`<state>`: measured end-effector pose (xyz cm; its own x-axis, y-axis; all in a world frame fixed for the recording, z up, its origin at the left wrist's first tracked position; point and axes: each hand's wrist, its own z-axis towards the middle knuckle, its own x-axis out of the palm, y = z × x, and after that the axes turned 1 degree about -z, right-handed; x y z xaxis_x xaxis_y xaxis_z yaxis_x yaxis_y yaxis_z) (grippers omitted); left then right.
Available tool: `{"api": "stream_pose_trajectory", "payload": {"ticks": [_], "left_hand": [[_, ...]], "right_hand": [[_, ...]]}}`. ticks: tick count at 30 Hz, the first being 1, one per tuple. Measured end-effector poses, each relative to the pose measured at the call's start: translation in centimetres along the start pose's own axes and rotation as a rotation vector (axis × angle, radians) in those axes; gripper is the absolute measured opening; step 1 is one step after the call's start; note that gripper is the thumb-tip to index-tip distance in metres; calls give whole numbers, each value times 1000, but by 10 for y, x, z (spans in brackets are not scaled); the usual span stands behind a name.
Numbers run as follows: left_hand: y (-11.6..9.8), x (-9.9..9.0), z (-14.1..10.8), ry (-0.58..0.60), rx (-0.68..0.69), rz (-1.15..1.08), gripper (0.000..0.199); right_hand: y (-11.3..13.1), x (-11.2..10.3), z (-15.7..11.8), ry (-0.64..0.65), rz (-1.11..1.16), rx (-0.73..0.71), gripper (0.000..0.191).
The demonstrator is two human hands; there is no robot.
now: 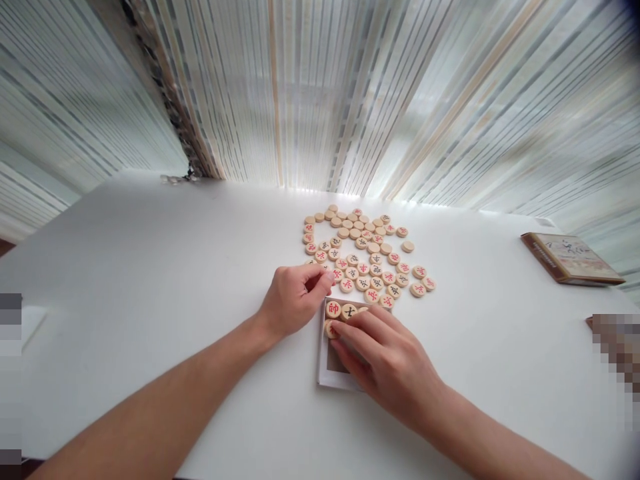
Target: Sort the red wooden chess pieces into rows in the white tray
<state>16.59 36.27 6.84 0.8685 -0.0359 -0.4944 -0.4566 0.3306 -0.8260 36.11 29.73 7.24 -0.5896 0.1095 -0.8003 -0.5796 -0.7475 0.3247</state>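
A shallow white box [323,373] lies in front of me, partly covered by my right hand [383,350]. Between the thumb and fingertips of that hand is a Chinese chess piece [331,329], at the box's left side. Above it in the box sit a red-lettered piece [333,309] and a black-lettered piece [349,311]; my fingers hide others in that row. Beyond the box's upper left corner, my left hand [295,297] is curled with thumb and fingers together, beside the loose pieces. Whatever it may hold is hidden.
Many loose chess pieces [363,268] are spread past the box, some face up in red or black, others blank side up. A brown box lid [573,258] rests at the right on the white table [225,233]. Striped curtains [310,93] hang behind.
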Motion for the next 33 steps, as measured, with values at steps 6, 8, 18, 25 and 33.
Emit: {"api": "stream_pose_trajectory", "payload": {"ticks": [6,8,18,25,33], "left_hand": [[-1,-1,1,-10,4,-2,33],[-2,-1,1,-10,5,-4,33],[-1,-1,1,-5,13,4,34],[0,-1,1,-5,13,13,35],[1,-1,0,-8,-14,6,33]], "right_hand": [[-1,2,0,-25,3,-18,13],[-1,2,1,-27,-4,-20,13],[0,2,4,-32,-20,-16,12],[0,3,4,-29,-25,-8,12],[0,-5,1,-42,-4,-10,13]]}}
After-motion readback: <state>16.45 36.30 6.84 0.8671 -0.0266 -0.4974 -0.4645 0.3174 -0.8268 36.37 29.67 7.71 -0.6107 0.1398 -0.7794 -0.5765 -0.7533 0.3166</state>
